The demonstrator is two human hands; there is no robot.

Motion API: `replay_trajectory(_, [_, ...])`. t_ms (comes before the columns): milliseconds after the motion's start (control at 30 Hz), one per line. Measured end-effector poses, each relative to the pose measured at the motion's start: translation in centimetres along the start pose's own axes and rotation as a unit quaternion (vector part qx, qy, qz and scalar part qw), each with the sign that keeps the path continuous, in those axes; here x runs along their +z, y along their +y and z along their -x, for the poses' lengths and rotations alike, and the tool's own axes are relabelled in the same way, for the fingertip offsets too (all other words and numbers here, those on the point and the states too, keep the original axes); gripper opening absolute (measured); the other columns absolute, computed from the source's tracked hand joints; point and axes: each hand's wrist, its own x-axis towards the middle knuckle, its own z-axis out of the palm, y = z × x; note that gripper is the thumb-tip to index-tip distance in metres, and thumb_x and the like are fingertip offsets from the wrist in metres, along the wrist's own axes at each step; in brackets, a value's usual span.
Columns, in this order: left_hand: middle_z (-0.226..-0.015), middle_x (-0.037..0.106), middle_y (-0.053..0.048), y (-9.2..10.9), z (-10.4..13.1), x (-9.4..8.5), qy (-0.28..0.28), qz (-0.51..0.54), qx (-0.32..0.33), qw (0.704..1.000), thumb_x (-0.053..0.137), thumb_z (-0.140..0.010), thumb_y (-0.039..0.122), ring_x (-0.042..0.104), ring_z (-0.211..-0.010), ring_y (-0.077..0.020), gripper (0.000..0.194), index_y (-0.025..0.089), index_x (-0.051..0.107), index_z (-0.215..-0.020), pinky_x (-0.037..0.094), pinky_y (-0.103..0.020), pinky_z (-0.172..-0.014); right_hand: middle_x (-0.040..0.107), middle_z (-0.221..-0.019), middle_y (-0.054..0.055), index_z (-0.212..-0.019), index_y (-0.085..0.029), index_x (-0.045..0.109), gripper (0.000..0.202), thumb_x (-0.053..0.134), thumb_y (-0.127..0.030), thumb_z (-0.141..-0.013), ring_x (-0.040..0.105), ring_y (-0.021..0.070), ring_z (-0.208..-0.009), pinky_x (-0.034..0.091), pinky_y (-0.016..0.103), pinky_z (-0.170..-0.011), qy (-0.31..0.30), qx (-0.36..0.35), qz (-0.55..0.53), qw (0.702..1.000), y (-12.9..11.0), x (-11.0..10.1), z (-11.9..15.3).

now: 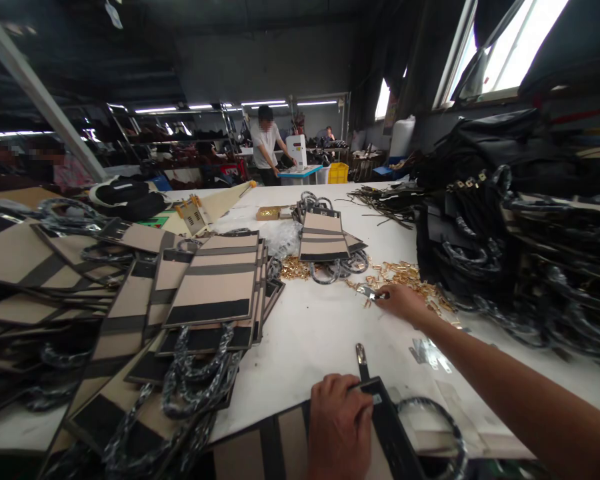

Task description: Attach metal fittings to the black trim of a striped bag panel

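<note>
My left hand [341,423] presses with curled fingers on a bag panel [247,457] at the table's near edge. This panel is beige with black bands, and a plastic-wrapped handle [447,420] loops out at its right. A black strap with a shiny metal tip [361,357] sticks up past its far edge. Farther forward, my right hand [401,303] reaches to a spread of small gold-coloured metal fittings [403,272]. Its fingers are closed on a small flat silver-grey metal piece [367,291], whose exact kind I cannot make out.
Stacked bag panels [215,273] with wrapped handles fill the left; a smaller stack [323,233] stands mid-table. Black bag parts [470,233] are heaped at right. Clear plates [433,353] lie near my right forearm. Beyond the white table [285,347], a person [267,147] stands at a blue-edged table.
</note>
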Motion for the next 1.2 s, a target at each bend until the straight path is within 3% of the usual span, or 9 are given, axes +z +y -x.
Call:
replay_trajectory(300, [-0.113,0.075,-0.002,-0.6,0.4,0.4,0.023,-0.005,0.02,1.0,0.068,-0.087,0.014,0.067,-0.109,-0.0276,0.022,0.031,0.076,-0.098,0.052,-0.047,-0.09,0.08,-0.103,0.006,-0.098,-0.028,0.085,0.019,0.067,-0.028,-0.095,0.07,0.0281,-0.093,0.039,0.03,-0.066,0.036,-0.049,0.008,0.998,-0.1,-0.5,1.1])
replay_trajectory(400, [-0.113,0.076,-0.003,-0.5,0.4,0.4,0.026,-0.012,0.024,0.999,0.068,-0.085,0.011,0.067,-0.107,-0.028,0.024,0.03,0.076,-0.096,0.052,-0.046,-0.088,0.078,-0.112,0.009,-0.101,-0.023,0.082,0.027,0.056,-0.026,-0.1,0.069,0.0294,-0.097,0.039,0.031,-0.068,0.083,-0.063,-0.01,0.995,-0.5,-1.6,2.0])
replay_trajectory(500, [-0.111,0.076,-0.003,0.6,0.3,-0.1,0.02,-0.008,-0.005,1.0,0.068,-0.085,0.008,0.066,-0.108,-0.0273,0.024,0.029,0.077,-0.094,0.05,-0.047,-0.089,0.078,-0.105,0.013,-0.104,-0.017,0.079,0.031,0.05,-0.029,-0.102,0.069,0.0288,-0.09,0.042,0.032,-0.07,0.097,-0.071,-0.043,0.992,-0.4,-3.3,3.9])
replay_trajectory(600, [-0.111,0.077,-0.002,2.0,0.0,-0.8,0.001,-0.007,-0.026,1.0,0.071,-0.091,0.012,0.065,-0.109,-0.0263,0.019,0.029,0.078,-0.095,0.047,-0.048,-0.091,0.076,-0.087,0.006,-0.103,-0.019,0.077,0.03,0.053,-0.036,-0.1,0.068,0.023,-0.077,0.045,0.03,-0.069,0.045,-0.105,-0.083,0.99,0.1,-4.8,7.8])
replay_trajectory(700, [-0.115,0.077,-0.001,2.4,-0.3,-0.8,-0.015,-0.01,-0.022,1.0,0.072,-0.095,0.018,0.064,-0.112,-0.0256,0.014,0.03,0.079,-0.099,0.045,-0.047,-0.093,0.071,-0.072,0.0,-0.104,-0.022,0.079,0.031,0.059,-0.045,-0.096,0.063,0.0195,-0.062,0.044,0.029,-0.061,-0.065,-0.124,-0.148,0.979,0.3,-5.2,13.6])
replay_trajectory(800, [-0.117,0.077,0.001,2.2,-0.3,-0.4,-0.017,-0.02,-0.014,1.0,0.073,-0.096,0.021,0.064,-0.113,-0.025,0.011,0.029,0.078,-0.101,0.045,-0.047,-0.093,0.074,-0.078,0.0,-0.099,-0.023,0.081,0.028,0.062,-0.043,-0.093,0.063,0.0198,-0.066,0.044,0.03,-0.063,-0.186,-0.159,-0.201,0.949,0.0,-4.0,19.4])
replay_trajectory(900, [-0.117,0.077,0.001,2.0,-0.2,-0.2,-0.014,-0.03,-0.004,0.999,0.073,-0.097,0.022,0.064,-0.113,-0.0244,0.01,0.029,0.078,-0.101,0.045,-0.046,-0.093,0.077,-0.088,0.0,-0.096,-0.023,0.08,0.027,0.059,-0.038,-0.091,0.066,0.0218,-0.078,0.046,0.031,-0.072,-0.243,-0.18,-0.219,0.928,-0.2,-1.9,23.2])
replay_trajectory(1033, [-0.117,0.077,0.0,1.9,-0.1,-0.1,-0.011,-0.038,0.005,0.999,0.073,-0.097,0.023,0.065,-0.112,-0.0245,0.009,0.029,0.078,-0.102,0.046,-0.045,-0.093,0.077,-0.087,0.001,-0.094,-0.023,0.08,0.029,0.057,-0.04,-0.087,0.067,0.0226,-0.077,0.047,0.032,-0.071,-0.206,-0.141,-0.226,0.942,-0.7,0.3,24.3])
replay_trajectory(1200, [-0.117,0.077,0.0,1.9,-0.1,-0.1,-0.007,-0.037,0.007,0.999,0.075,-0.095,0.021,0.065,-0.112,-0.0248,0.011,0.029,0.078,-0.102,0.046,-0.045,-0.092,0.074,-0.075,0.0,-0.09,-0.024,0.079,0.03,0.057,-0.044,-0.085,0.064,0.0218,-0.065,0.045,0.033,-0.063,-0.17,-0.071,-0.223,0.957,-1.2,1.3,24.8])
